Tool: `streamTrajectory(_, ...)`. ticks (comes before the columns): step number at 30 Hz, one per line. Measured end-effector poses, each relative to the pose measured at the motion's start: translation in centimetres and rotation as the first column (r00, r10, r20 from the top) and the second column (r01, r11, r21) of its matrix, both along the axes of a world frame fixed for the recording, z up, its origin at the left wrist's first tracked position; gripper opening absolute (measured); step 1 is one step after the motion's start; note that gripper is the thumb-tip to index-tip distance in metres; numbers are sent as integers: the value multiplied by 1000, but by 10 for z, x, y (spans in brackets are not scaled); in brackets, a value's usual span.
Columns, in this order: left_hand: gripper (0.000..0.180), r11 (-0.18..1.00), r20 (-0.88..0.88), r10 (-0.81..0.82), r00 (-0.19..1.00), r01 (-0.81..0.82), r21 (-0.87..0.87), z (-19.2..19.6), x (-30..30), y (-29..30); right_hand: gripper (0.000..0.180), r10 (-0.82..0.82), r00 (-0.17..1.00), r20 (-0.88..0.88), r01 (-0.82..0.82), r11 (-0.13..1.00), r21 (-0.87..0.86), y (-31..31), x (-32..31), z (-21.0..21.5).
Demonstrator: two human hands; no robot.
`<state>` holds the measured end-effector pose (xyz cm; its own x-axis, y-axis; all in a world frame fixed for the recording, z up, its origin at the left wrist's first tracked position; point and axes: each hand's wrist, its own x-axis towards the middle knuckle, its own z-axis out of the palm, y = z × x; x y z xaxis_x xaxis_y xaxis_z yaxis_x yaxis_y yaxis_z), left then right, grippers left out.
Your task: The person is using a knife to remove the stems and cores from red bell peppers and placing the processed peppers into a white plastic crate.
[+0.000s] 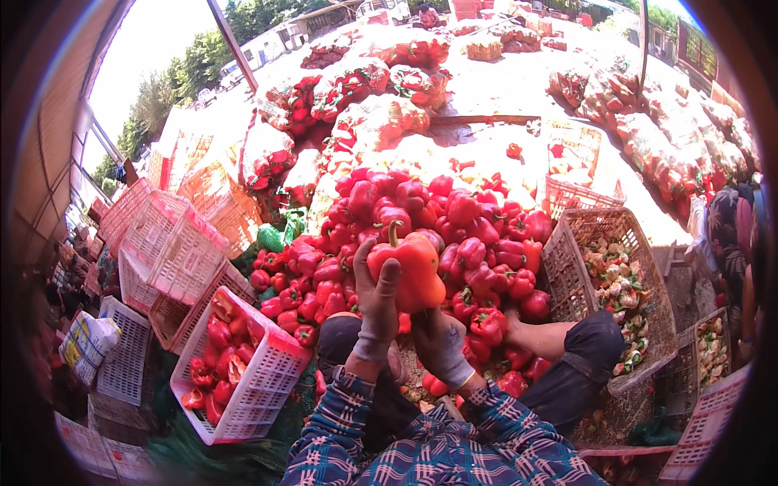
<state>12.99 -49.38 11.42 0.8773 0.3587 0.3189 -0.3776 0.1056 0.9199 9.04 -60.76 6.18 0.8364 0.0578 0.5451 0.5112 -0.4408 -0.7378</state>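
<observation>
A large orange-red bell pepper (417, 271) with a curved green stem is held up in front of me, stem upward. My left hand (376, 304), in a grey work glove, grips it from the left side, thumb against its skin. My right hand (440, 340), gloved too, is closed just below the pepper's underside. Its fingers are mostly hidden, and what they hold, if anything, does not show. Beyond both hands spreads a big heap of red bell peppers (478, 243), reaching down between my legs.
At left stands a white crate (271, 381) of red peppers, partly cut. Stacked pink crates (174, 235) rise behind it. To the right is a brown crate (571, 267) of pale pepper cores. Full mesh sacks (381, 121) lie beyond the heap. A person (733, 235) is at the far right.
</observation>
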Motion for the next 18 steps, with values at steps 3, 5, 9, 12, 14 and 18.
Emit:
streamTrajectory(3, 71, 869, -47, -324, 945, 278, -409, -12, -3, 5, 10, -55, 992, 113, 83, 960, -267, -33, 19, -28)
streamTrajectory(5, 65, 777, -63, -434, 898, 338, -531, -13, -12, -6, 11, -16, 966, 257, 93, 952, -291, -53, 26, -37)
streamTrajectory(9, 61, 613, -123, -621, 774, 382, -691, -6, -41, -20, 9, 100, 875, 473, 173, 849, -500, -96, 60, -21)
streamTrajectory(12, 63, 565, -178, -685, 706, 360, -742, -13, -51, -23, 13, 122, 883, 453, 203, 771, -604, -125, 93, -22)
streamTrajectory(14, 62, 608, -199, -658, 726, 355, -710, -25, -49, -17, 17, 56, 982, 182, 101, 655, -749, -134, 115, -13)
streamTrajectory(18, 64, 854, -227, -398, 889, 269, -445, -55, -34, -4, 53, 98, 952, -289, -173, 954, -245, -125, 86, -3)
